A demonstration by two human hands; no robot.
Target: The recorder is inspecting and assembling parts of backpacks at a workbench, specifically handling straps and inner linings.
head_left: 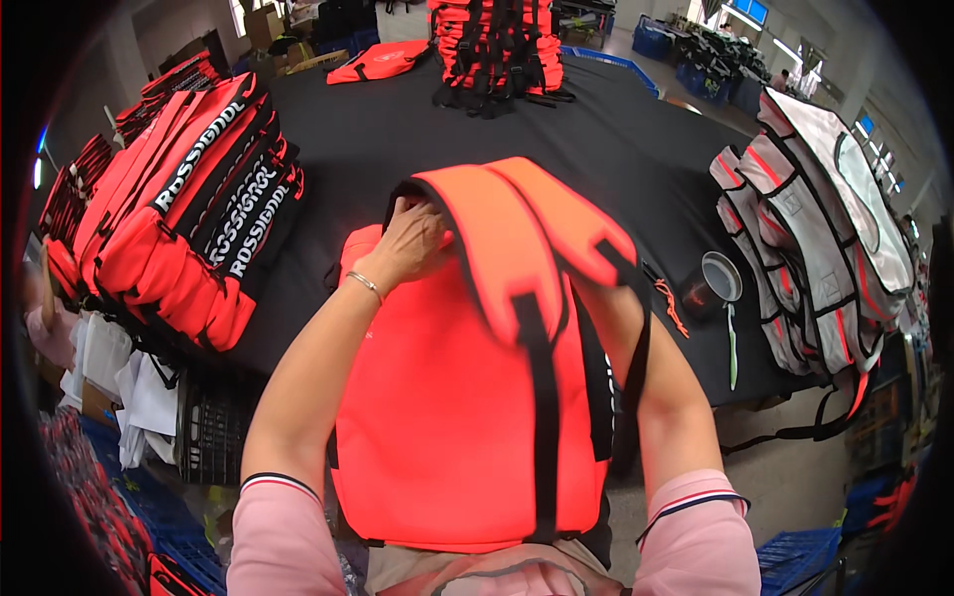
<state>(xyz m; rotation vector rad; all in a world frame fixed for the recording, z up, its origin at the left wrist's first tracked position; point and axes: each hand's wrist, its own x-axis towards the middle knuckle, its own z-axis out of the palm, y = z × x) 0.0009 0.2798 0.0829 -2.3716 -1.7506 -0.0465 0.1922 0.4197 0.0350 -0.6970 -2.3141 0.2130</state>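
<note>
A bright red-orange backpack [447,427] stands upright against my front at the near table edge. Its two padded shoulder straps [497,233] arch up over the top, with black webbing [544,427] hanging down the face toward me. My left hand [412,241], a bracelet on its wrist, is curled at the top of the backpack beneath the left strap; its fingertips are partly hidden. My right forearm passes behind the right strap, which covers the right hand, so its fingers do not show.
Red backpacks are stacked at the left [179,199] and far middle [497,50]. Another red bag [378,62] lies flat at the back. Grey-white bags [815,228] pile up at the right. Near them are a cup [717,283], a green-handled tool [732,348] and orange cord [671,308] on the black-covered table [348,129].
</note>
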